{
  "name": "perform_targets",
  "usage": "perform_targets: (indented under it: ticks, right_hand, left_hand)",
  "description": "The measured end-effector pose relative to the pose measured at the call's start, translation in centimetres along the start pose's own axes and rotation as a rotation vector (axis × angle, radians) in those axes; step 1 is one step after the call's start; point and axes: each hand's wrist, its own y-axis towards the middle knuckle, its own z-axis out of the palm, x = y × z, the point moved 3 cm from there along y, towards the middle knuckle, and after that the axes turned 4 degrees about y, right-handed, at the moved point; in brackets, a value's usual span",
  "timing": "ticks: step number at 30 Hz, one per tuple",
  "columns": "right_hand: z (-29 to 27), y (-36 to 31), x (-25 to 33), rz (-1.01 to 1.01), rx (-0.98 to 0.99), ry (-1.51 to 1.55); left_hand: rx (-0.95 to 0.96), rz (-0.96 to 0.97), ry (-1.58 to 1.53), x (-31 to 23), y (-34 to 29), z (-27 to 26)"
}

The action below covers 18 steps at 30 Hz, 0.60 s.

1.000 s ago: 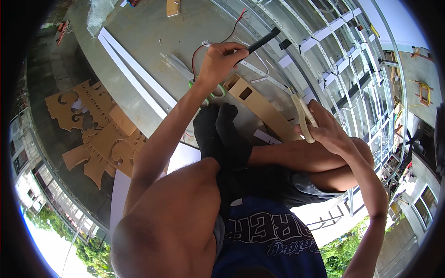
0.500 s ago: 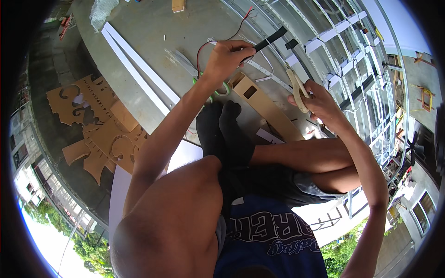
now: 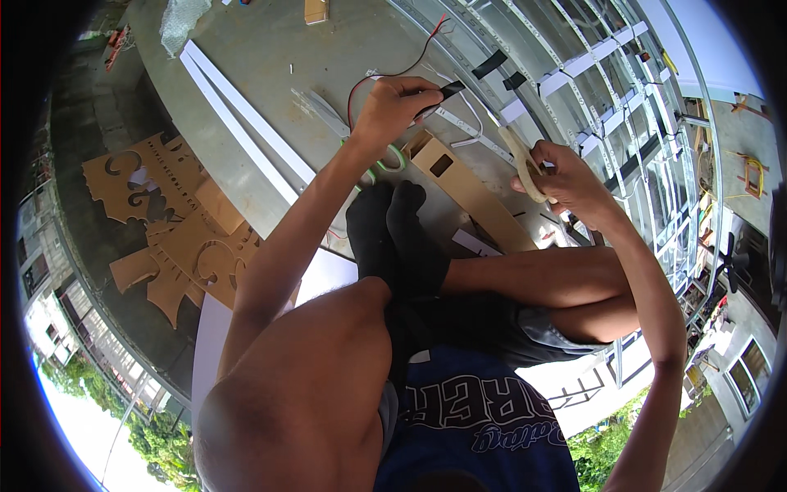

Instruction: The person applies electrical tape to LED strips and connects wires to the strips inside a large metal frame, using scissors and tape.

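Projecting from the pinched thumb and forefinger of the left hand (image 3: 398,105), the black strip (image 3: 452,89) lies at mid-scene, its free end pointing far and right. A short black piece (image 3: 490,64) shows just beyond that end, apart from it; I cannot tell whether it rests on anything. The right hand (image 3: 574,182) is wrapped round the handles of cream-handled scissors (image 3: 516,146), nearer and to the right; how far the blades stand apart I cannot tell. For a clean cut, I judge the strip best kept straight, pinched close to the cutting line, with the blades square across it and clear of the fingers. Between the hands and nearer lies a long cardboard box (image 3: 471,193) with a rectangular cut-out; its contents I cannot make out. At the far edge is a small cardboard box (image 3: 316,11), its inside likewise unseen.
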Motion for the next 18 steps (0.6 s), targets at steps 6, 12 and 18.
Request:
perform_targets:
  ticks: [6,12,18]
  right_hand:
    - [2.6,-0.8,-3.2,0.097,0.284,-0.027]
    - [5.0,0.7,-6.1,-0.042,0.131,-0.119]
    - [6.1,2.6,-6.9,-0.318,-0.039,-0.466]
  left_hand:
    - [-0.082,0.302,0.453,3.1,0.5,-3.0]
    - [-0.059,0.458,1.147,4.2,0.4,-0.9]
    - [-0.207,0.397,1.289,4.6,1.1,0.3]
